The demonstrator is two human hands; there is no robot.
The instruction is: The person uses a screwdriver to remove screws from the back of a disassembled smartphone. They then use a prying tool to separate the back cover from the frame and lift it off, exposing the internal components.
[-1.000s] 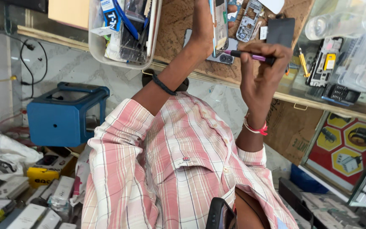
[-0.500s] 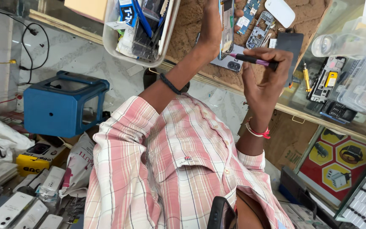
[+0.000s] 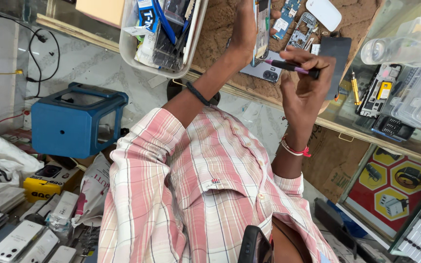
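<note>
- Left hand (image 3: 243,34) clenched around an opened smartphone (image 3: 261,29), held upright on edge above the brown mat (image 3: 215,39).
- Right hand (image 3: 308,85) pinching a slim purple screwdriver (image 3: 291,67), tip just beside the phone's lower edge, close to the left fingers.
- Back cover (image 3: 265,74) off already, lying under the tool tip; loose circuit boards (image 3: 300,27) beyond the fingertips.
- Judged mid-repair: opening done, inside work and reassembly left.
- Clear tray of parts (image 3: 140,56) well left of the left wrist.
</note>
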